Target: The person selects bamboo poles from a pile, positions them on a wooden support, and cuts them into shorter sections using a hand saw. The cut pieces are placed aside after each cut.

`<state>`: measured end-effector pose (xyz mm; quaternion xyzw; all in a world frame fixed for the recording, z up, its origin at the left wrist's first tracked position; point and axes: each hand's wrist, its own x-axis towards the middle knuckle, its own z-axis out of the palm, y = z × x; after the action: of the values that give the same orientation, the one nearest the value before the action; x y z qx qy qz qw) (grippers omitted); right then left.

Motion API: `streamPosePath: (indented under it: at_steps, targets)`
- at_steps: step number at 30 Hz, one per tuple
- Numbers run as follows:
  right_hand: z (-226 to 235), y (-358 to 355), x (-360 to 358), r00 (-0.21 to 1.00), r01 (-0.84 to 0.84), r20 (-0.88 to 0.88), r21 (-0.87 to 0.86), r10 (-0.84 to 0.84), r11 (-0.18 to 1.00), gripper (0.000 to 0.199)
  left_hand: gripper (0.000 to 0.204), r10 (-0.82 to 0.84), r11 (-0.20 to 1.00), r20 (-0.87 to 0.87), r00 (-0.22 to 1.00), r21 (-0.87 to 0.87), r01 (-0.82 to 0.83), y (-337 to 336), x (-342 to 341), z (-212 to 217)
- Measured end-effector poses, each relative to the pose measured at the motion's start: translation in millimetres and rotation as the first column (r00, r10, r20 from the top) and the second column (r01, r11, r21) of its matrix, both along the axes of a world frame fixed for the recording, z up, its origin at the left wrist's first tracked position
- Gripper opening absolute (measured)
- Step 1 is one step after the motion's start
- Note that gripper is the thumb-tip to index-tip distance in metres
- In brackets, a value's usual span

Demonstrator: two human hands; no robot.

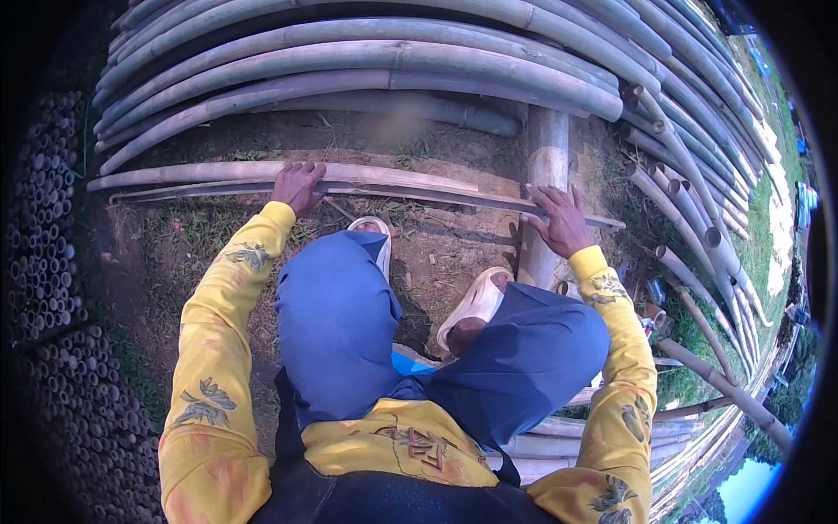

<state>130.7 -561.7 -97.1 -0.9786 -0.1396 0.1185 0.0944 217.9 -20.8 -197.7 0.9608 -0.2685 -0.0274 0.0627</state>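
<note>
Bare, trampled dirt with thin patches of grass (188, 229) fills the middle of the head view, in an outdoor yard stacked with bamboo. A big pile of long grey-green poles (375, 61) arcs across the top of the frame and down the right edge, and a wall of cut pole ends (44, 227) shows its hollow rounds along the left edge. A person in a yellow flowered top and blue trousers sits low, knees up, with pale sandals (476, 301) planted on the dirt. Running left to right across the centre lies a split bamboo strip (401, 182), its right part resting over a thick upright-running log (548, 157) that serves as a support. The left hand (297, 186), centre left, lies on top of the strip with fingers curled together over its far edge; whether it truly grips I cannot tell. The right hand (559, 218), centre right, presses flat on the strip just where it crosses the log, fingers spread apart. To handle the strip well, I judge that both hands should keep steady downward weight so it does not roll or spring, with fingertips kept clear of the sharp split edges. More poles lie behind the sitter at lower right.
</note>
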Motion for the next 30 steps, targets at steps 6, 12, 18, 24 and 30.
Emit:
streamPosePath:
  at_steps: [6,12,18,24,30]
  targets:
    - [-14.2,25.8,-12.3,0.933,-0.043,-0.355,0.069,0.065,0.997,0.066,0.035,-0.089,0.960,-0.279,0.956,0.232,0.157,20.3,-59.3,-6.7]
    - [-73.4,79.9,23.7,0.991,-0.125,-0.030,0.104,0.128,0.987,0.078,0.025,-0.038,0.999,-0.316,0.948,0.023,0.048,12.1,-93.6,-38.6]
    - [-68.6,127.3,73.3,0.955,-0.249,-0.197,-0.119,0.223,0.961,0.093,0.037,-0.053,0.996,-0.593,0.803,0.030,0.089,7.9,-98.1,-26.1]
    - [-145.8,115.9,75.9,0.932,-0.335,-0.204,-0.168,0.299,0.927,0.056,0.042,-0.025,0.986,-0.707,0.707,-0.134,-0.098,8.6,-103.2,-56.6]
    - [14.6,113.3,80.2,0.921,-0.294,0.267,0.000,0.283,0.956,0.044,0.105,0.221,-0.537,-0.956,0.194,-0.285,-0.794,42.0,-47.8,-35.6]
